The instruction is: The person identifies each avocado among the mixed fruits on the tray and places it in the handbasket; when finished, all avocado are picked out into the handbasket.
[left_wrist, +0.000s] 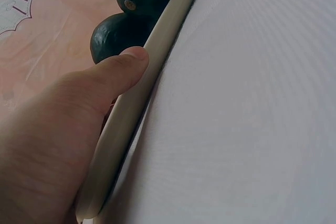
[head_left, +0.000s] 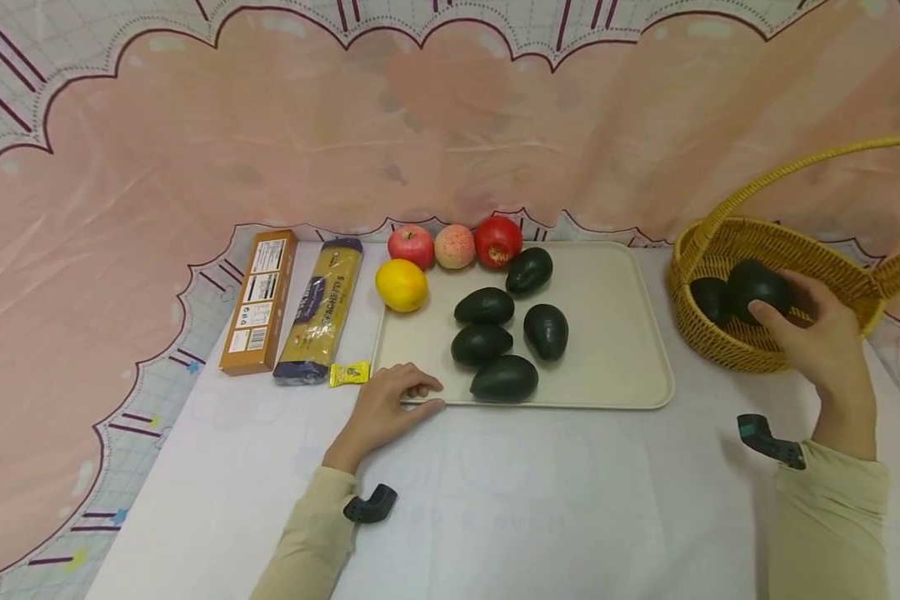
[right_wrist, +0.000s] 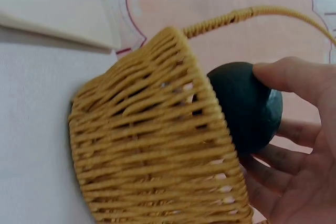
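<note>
I have the right hand [head_left: 825, 342] at the mouth of the wicker basket [head_left: 720, 346], its fingers grasping a dark green avocado [head_left: 756, 287]; from the right wrist I see the thumb on one side of it, the other fingers curled round the opposite side, and the basket's rim covering part of it; a second avocado [head_left: 708, 298] lies inside the basket, just beside the held one.

My left hand [head_left: 390, 407] rests on the near left corner of the beige tray [head_left: 615, 333], its fingers released and loosely bent, the thumb along the rim; on the tray lie five more avocados [head_left: 546, 332], grouped around the middle; an apple [head_left: 411, 246], a peach [head_left: 454, 247], a pomegranate [head_left: 498, 242] and a yellow fruit [head_left: 401, 285] cluster at its far left corner; left of it on the white counter [head_left: 555, 500] lie a candy [head_left: 349, 373], a spaghetti pack [head_left: 321, 312] and an orange box [head_left: 258, 302].
</note>
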### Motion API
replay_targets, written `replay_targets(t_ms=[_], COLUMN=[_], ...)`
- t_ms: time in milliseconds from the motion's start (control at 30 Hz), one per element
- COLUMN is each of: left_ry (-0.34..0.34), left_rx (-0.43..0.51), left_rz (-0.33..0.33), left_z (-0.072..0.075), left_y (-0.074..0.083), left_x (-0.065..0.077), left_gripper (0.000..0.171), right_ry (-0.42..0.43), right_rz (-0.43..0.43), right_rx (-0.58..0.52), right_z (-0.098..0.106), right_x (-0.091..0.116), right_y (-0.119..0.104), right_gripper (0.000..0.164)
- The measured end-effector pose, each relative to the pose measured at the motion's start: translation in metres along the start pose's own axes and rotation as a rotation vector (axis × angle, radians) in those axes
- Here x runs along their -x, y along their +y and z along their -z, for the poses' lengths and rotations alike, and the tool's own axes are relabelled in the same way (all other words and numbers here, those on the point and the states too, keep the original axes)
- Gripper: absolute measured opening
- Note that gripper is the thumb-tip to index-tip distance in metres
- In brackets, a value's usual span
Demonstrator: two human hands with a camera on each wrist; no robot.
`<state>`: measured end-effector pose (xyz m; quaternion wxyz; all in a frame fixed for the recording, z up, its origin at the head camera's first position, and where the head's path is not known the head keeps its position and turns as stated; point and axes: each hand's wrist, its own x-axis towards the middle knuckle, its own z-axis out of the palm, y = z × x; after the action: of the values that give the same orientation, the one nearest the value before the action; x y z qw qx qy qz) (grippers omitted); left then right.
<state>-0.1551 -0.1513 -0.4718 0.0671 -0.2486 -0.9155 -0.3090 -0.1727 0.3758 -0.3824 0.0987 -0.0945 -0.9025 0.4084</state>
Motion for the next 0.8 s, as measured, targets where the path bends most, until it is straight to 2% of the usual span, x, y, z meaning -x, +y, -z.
replay_targets(t_ms=[333,800], left_ry=[-0.002,-0.007], left_rx=[-0.013,-0.013], left_rz=[-0.001,0.006], left_z=[0.0,0.001], left_y=[0.0,0.001], left_x=[-0.001,0.0], left_gripper=[0.019,0.019], right_ry=[-0.04,-0.124], right_rz=[-0.121,-0.118], right_rx=[0.09,0.246], right_z=[-0.002,0.002], right_x=[-0.006,-0.012], right_y=[0.01,0.009], right_gripper=[0.071,0.08])
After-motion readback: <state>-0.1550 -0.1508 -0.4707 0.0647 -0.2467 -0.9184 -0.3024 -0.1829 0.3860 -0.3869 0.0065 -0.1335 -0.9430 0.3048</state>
